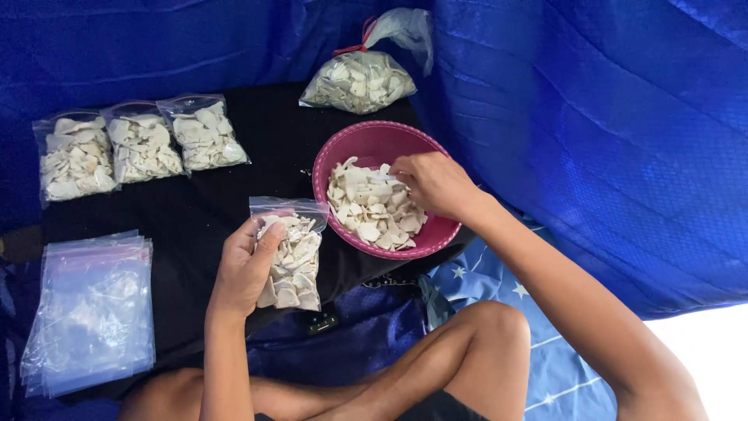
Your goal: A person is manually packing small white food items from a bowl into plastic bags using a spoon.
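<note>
My left hand [248,269] gripped the half-full clear bag [290,261] upright; my right hand [435,183] pinched white chips [372,209] in the pink bowl [366,140] beside it. Better, I judged: small pinches, bag mouth held wide.

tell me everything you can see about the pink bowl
The pink bowl is round and looks like plastic, with a thick rolled rim. It sits upright on a black cloth, its near edge reaching past the cloth over blue fabric. It holds a heap of pale, flat, irregular chips about halfway up. The right hand reaches into it from the right, fingers down on the chips. A clear bag held by the left hand stands just left of it.
</note>
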